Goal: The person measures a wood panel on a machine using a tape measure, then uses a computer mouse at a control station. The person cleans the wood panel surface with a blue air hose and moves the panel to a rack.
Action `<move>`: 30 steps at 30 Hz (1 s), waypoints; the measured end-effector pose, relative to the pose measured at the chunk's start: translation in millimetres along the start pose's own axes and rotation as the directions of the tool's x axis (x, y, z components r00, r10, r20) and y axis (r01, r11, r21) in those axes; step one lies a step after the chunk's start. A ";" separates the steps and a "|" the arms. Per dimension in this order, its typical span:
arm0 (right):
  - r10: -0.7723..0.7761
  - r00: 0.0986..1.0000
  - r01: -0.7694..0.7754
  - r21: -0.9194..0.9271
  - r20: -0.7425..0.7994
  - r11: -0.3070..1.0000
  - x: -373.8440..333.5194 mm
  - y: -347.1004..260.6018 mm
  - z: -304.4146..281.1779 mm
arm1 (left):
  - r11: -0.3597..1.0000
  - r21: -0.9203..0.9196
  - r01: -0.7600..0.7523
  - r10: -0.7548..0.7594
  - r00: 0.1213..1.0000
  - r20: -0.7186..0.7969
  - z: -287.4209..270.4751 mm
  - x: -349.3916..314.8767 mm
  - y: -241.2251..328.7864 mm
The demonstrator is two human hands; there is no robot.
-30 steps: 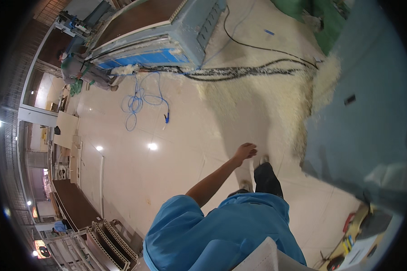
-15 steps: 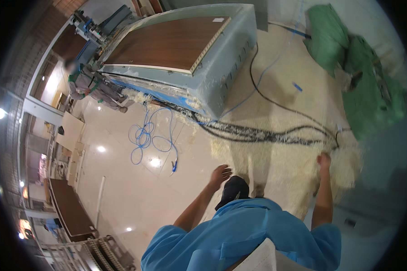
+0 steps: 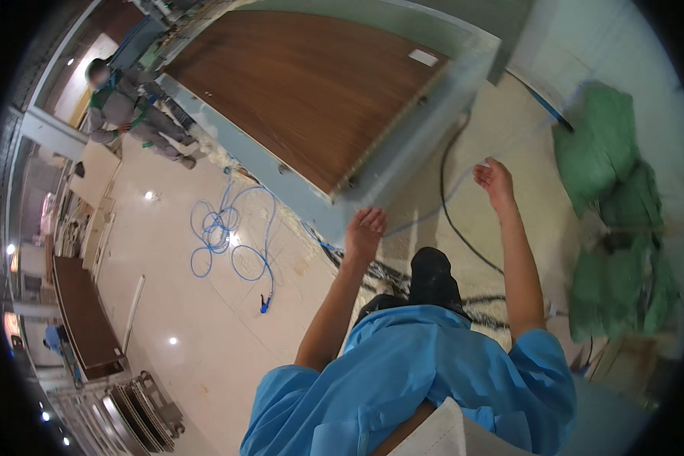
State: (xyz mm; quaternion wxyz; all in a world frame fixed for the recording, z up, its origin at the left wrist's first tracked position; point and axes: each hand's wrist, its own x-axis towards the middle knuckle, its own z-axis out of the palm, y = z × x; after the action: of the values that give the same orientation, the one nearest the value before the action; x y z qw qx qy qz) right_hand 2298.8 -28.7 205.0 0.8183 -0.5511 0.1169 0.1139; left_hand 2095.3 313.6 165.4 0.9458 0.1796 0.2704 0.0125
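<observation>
A dark brown wood-look panel [image 3: 304, 83] with a small white label [image 3: 423, 57] lies on a grey-blue machine bed [image 3: 403, 144]. My left hand [image 3: 366, 232] is in front of the bed's near corner, below the panel's closest corner. Its fingers are loosely bent and apart, and nothing shows in them. Farther right, my right hand [image 3: 495, 182] is raised over the dusty floor beside the bed, fingers spread and holding nothing visible. Neither hand appears to touch the panel.
A coiled blue air hose [image 3: 224, 235] lies on the shiny floor, ending in a blue nozzle [image 3: 264, 304]. Black cables [image 3: 452, 213] and pale shavings surround the bed. Green sacks [image 3: 600, 144] stand at right. Another person [image 3: 129, 114] stands at the bed's far left side.
I have moved forward, so the bed and panel are closer. Both my arms have come up and reach farther ahead. The other person's arm now reaches toward the bed.
</observation>
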 end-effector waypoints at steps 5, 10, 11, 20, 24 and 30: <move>0.097 0.995 -0.097 0.047 -0.010 0.994 246.4 -0.7 52.9 | 0.915 -0.394 -0.088 0.017 0.983 -0.182 59.4 135.7 19.7; 0.368 0.917 -0.378 -0.038 -0.155 0.925 448.4 11.7 94.8 | 0.746 -0.580 -0.327 0.019 0.881 -0.472 92.1 208.6 26.0; 0.407 0.909 -0.409 -0.004 -0.088 0.913 466.9 14.1 98.9 | 0.720 -0.581 -0.380 -0.012 0.830 -0.557 98.7 213.8 24.5; 0.583 0.813 -0.582 0.041 0.001 0.812 472.3 10.2 132.3 | 0.535 -0.638 -0.554 -0.100 0.708 -0.699 114.4 233.3 37.0; 0.689 0.720 -0.692 0.148 0.082 0.706 471.7 -12.6 155.1 | 0.578 -0.591 -0.562 -0.004 0.722 -0.692 123.7 235.7 42.3; 0.717 0.694 -0.714 0.060 -0.064 0.697 465.7 -59.5 179.7 | 0.562 -0.585 -0.584 -0.045 0.685 -0.727 157.5 213.6 60.5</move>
State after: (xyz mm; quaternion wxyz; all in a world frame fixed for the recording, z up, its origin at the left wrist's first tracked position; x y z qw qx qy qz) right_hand 2770.2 143.2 175.1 0.7125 -0.4538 0.3573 0.3985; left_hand 2363.3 343.5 202.3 0.7425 -0.2278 0.5231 0.3510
